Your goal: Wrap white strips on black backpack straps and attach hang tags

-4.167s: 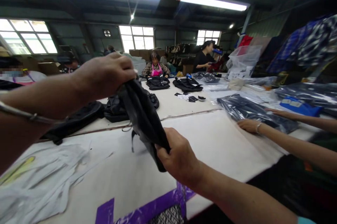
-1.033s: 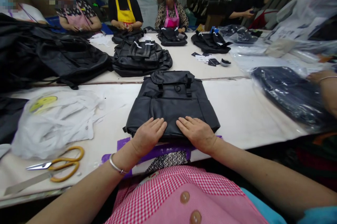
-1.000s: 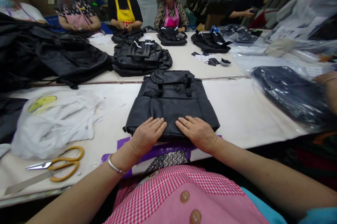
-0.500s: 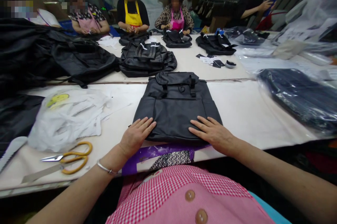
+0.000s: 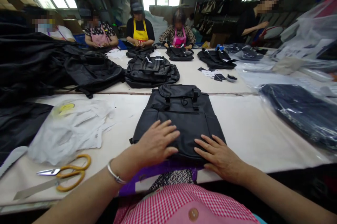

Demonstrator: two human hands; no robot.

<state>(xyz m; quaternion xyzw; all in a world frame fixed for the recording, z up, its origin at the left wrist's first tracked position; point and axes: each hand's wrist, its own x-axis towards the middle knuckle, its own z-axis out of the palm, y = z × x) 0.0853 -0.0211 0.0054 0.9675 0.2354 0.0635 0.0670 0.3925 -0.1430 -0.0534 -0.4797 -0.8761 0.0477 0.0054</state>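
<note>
A black backpack (image 5: 181, 122) lies flat in front of me, its buckled flap pointing away and its bottom edge near my apron. On its lower left part rests my left hand (image 5: 158, 141), fingers spread and palm down. My right hand (image 5: 216, 155) lies spread on the lower right corner, fingertips on the black material. Neither hand grips anything. Under the near end of the backpack shows a purple plastic piece (image 5: 147, 174) with a patterned black-and-white patch (image 5: 173, 178).
Yellow-handled scissors (image 5: 70, 173), a metal ruler (image 5: 37, 189) and a white plastic bag (image 5: 73, 129) lie left. A plastic-wrapped bag (image 5: 297, 112) is on the right. More black backpacks (image 5: 152, 71) and tags (image 5: 212, 74) lie beyond, with several people across the table.
My left hand has moved from the left edge inward onto the backpack's front. My right hand stays at the lower right. The camera view has tipped upward, showing more of the windows.
</note>
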